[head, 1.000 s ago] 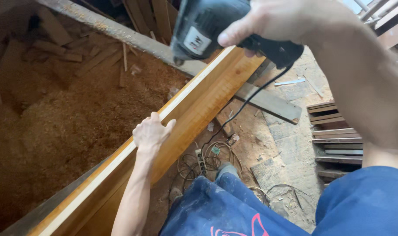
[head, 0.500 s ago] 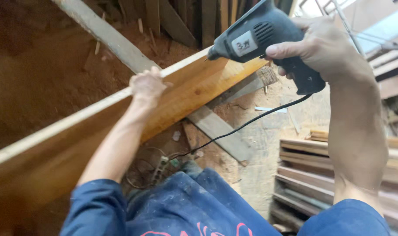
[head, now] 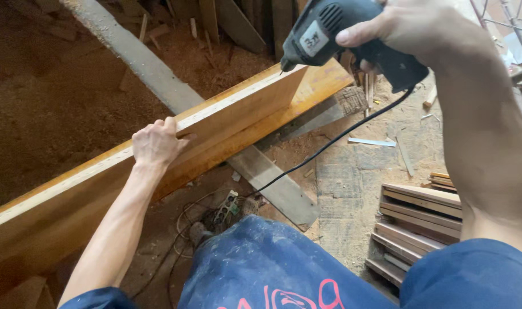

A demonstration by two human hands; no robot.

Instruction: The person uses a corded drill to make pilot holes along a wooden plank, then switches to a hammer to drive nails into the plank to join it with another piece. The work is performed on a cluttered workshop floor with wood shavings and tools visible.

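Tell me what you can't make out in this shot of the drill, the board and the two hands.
All in the head view:
- Drill bit: the drill has its nose at the board's top edge; bit and any hole too small to see.
- Right hand: cut off by the top edge.
- Left hand: fingertips curl over the board's far side, hidden.
- Board's near end: runs off the left edge.
- Cord: its plug is lost among floor clutter.

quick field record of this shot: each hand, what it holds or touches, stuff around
left hand: grips top edge of the long orange wooden board, which stands on edge
right hand: holds a dark corded power drill, nose at the board's far end
cord: hangs from the drill toward the floor
floor: power strip, sawdust pile, grey plank
right side: stacked wood strips
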